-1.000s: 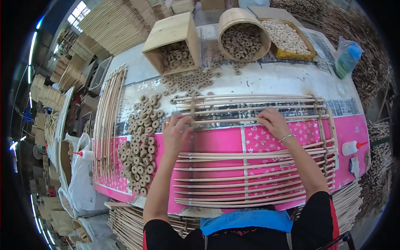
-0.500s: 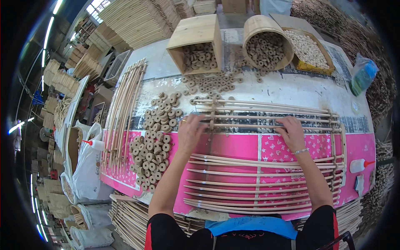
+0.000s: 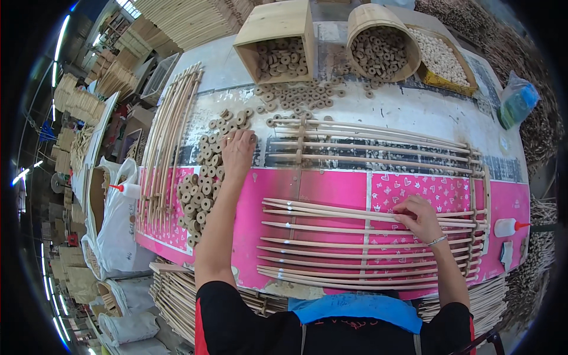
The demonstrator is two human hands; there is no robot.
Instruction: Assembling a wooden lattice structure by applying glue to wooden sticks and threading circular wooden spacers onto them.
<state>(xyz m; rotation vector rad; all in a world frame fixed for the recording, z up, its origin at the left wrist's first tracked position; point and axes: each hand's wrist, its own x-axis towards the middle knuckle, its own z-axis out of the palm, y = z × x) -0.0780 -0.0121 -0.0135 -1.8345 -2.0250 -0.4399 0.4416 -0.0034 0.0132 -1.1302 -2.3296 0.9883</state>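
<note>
My left hand (image 3: 238, 152) is over the upper part of a pile of small wooden rings (image 3: 207, 171), its fingers curled down on a ring at the fingertips. My right hand (image 3: 418, 218) pinches a thin wooden rod (image 3: 349, 213) between thumb and fingers. That rod belongs to a nearer row of several slightly curved rods, joined at their right ends by a crosspiece (image 3: 471, 236); their left ends are free, some with white glue-like spots. Beyond, another group of rods (image 3: 367, 147) carries a crosspiece (image 3: 300, 142) near its left end.
A square wooden box (image 3: 275, 26) and a round wooden tub (image 3: 378, 26) lie tipped, spilling rings. A yellow tray (image 3: 452, 83) holds white beads. Glue bottles (image 3: 504, 227) stand at both sides. More rods (image 3: 168, 142) lie left; a bagged green bottle (image 3: 516, 105) is at right.
My left hand has left the far rods and moved left and away to the ring pile. My right hand has come nearer, from the far rods to the near row.
</note>
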